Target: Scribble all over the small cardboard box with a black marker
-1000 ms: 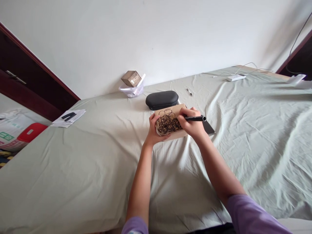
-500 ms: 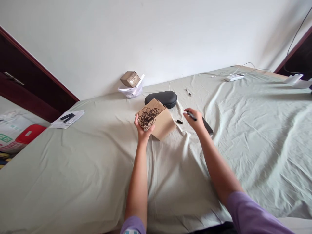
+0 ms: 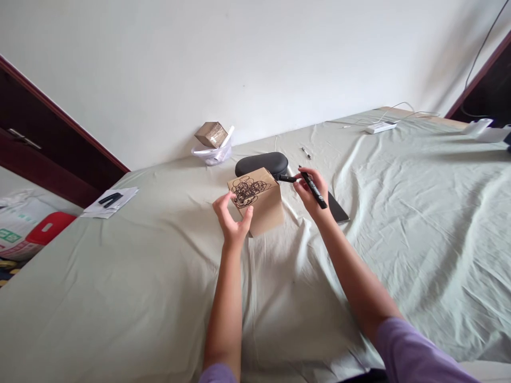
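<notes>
white bag [image 3: 24, 215] | green boxed mark [image 3: 10, 235], unreadable | black marker [image 3: 314, 192] | pale print [image 3: 312, 186], too small to read

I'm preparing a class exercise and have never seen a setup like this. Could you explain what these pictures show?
There is no machine here, only a person's two bare hands. Every picture comes from one camera worn on the head, looking forward and down.

The left hand is spread at a cardboard box with black scribbles on top. The right hand holds a black marker, with what looks like its cap at the fingertips.

On the pale green cloth lie a black case behind the box, a small pen, papers far left and a white power strip far right. A bowl near the wall carries a smaller box.
</notes>
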The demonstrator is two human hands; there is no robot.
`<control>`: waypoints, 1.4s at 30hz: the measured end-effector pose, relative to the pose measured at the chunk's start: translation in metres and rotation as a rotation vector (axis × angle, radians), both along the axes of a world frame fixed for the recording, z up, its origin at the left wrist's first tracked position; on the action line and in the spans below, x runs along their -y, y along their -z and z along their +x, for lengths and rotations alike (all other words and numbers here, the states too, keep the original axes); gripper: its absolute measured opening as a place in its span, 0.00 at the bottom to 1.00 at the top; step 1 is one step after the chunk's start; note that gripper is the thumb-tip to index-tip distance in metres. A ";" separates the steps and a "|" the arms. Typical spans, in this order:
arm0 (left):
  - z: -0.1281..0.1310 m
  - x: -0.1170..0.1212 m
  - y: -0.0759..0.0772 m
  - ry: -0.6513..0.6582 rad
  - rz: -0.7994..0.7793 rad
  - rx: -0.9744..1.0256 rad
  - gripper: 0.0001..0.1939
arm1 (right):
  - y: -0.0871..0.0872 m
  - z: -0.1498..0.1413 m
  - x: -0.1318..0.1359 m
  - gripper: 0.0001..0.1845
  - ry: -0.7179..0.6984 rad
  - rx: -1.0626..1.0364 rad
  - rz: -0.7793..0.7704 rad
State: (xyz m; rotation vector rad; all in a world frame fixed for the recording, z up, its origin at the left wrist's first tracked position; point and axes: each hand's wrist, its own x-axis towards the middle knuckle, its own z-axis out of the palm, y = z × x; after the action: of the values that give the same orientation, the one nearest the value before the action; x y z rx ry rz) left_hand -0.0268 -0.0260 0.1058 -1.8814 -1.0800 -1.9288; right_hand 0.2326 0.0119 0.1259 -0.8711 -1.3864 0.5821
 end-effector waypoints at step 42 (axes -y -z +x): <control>0.065 0.096 -0.080 0.532 -0.350 -0.060 0.17 | -0.073 -0.052 0.116 0.11 -0.581 -0.153 -0.227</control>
State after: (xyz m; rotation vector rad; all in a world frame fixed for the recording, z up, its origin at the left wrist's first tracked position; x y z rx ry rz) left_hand 0.0385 -0.1221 0.1858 -2.6209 -1.0242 -2.0157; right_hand 0.1802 -0.1046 0.1988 -0.5746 -1.4491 1.2436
